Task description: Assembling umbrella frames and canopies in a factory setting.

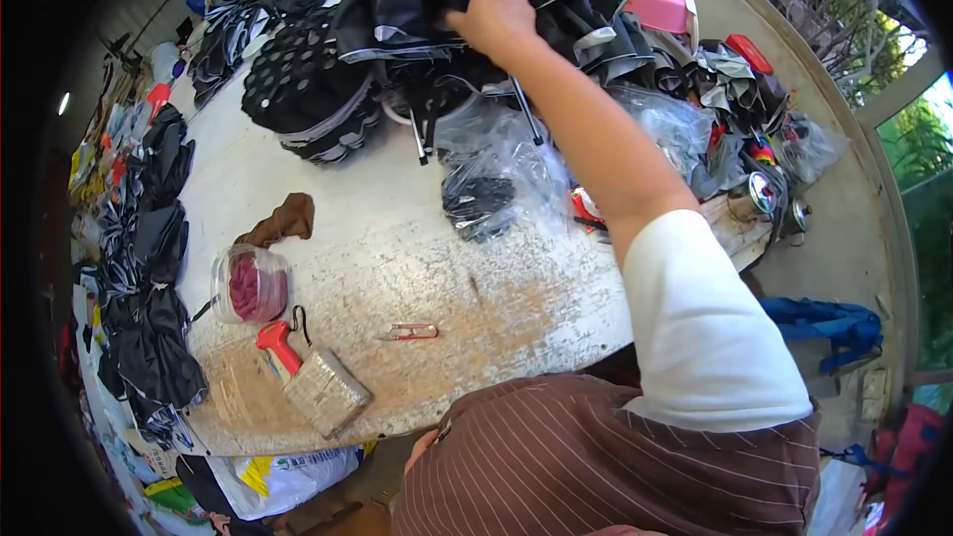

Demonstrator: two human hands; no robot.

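- The right hand (499,10) is reaching into the upper middle of the frame, apparently because the black cloth bundle (402,0) is lying at the worktop's (347,288) far side.
- Its fingers are spreading partway over the bundle, thumb apart; whether they are gripping a fold, one cannot tell.
- A patch of skin (421,449) is showing at lower middle, possibly the left hand or forearm; its finger state is not showing.
- Thin rods (423,134) are projecting below the bundle, probably belonging to a frame within.
- A clear tub (223,290), left of centre, is holding maroon material (256,286), presumably keeping it together.
- Red snips (412,332) are lying at lower middle, likely for easy reach.
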